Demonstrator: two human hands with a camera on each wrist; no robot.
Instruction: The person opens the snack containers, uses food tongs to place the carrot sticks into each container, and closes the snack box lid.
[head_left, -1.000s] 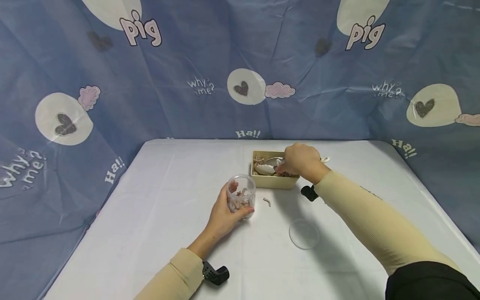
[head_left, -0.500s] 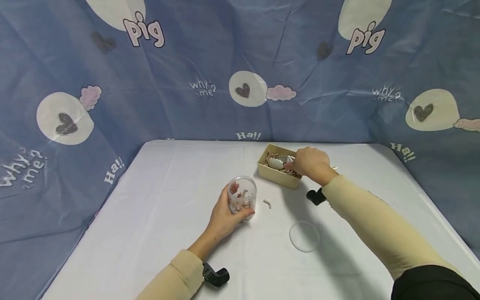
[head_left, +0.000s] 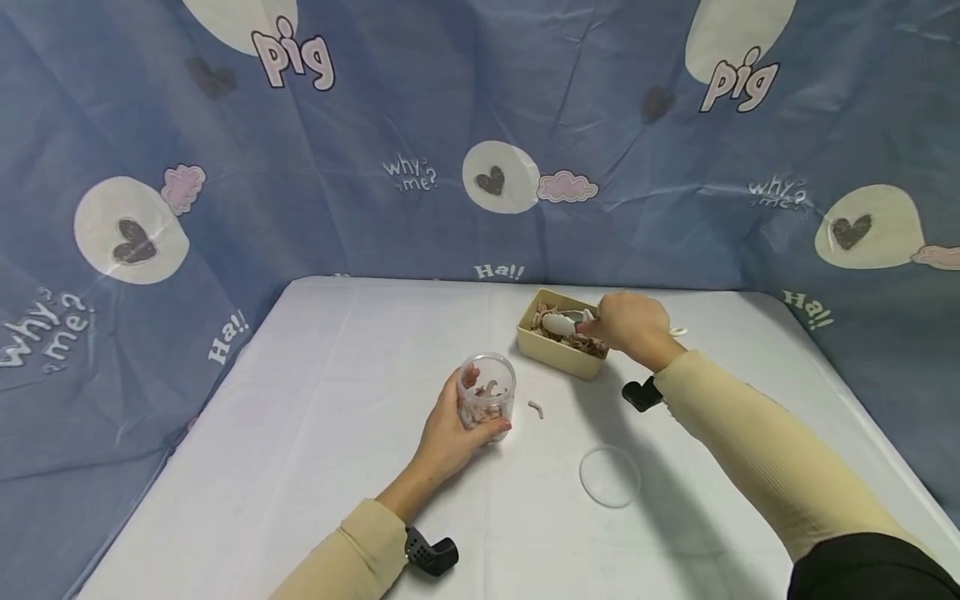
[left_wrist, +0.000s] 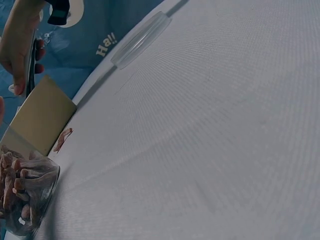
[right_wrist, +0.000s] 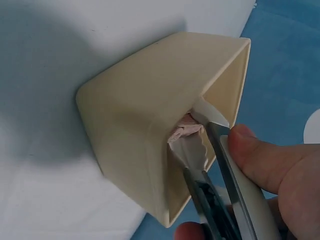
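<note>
My left hand (head_left: 447, 433) grips a clear plastic jar (head_left: 486, 398) from its left side, thumb in front. Brownish dried pieces (left_wrist: 30, 185) fill its lower part. In my right hand (head_left: 636, 327) is a pair of metal tongs (right_wrist: 231, 180) with pale handle panels, thumb along one arm. The broad tips reach into a cream rectangular box (head_left: 557, 353), which stands turned at an angle. Between the tips, in the right wrist view, a pinkish-brown dried piece (right_wrist: 186, 128) shows. More such pieces lie in the box around the tips.
A single dried piece (head_left: 536, 409) lies on the white tabletop (head_left: 360, 358) between jar and box. Nearer me is a round clear lid (head_left: 610, 477). Behind the table hangs a blue printed cloth (head_left: 420, 83).
The box has slid to the right and turned at an angle, and my right hand with the tongs has moved right too. My left hand keeps the jar in nearly the same place.
</note>
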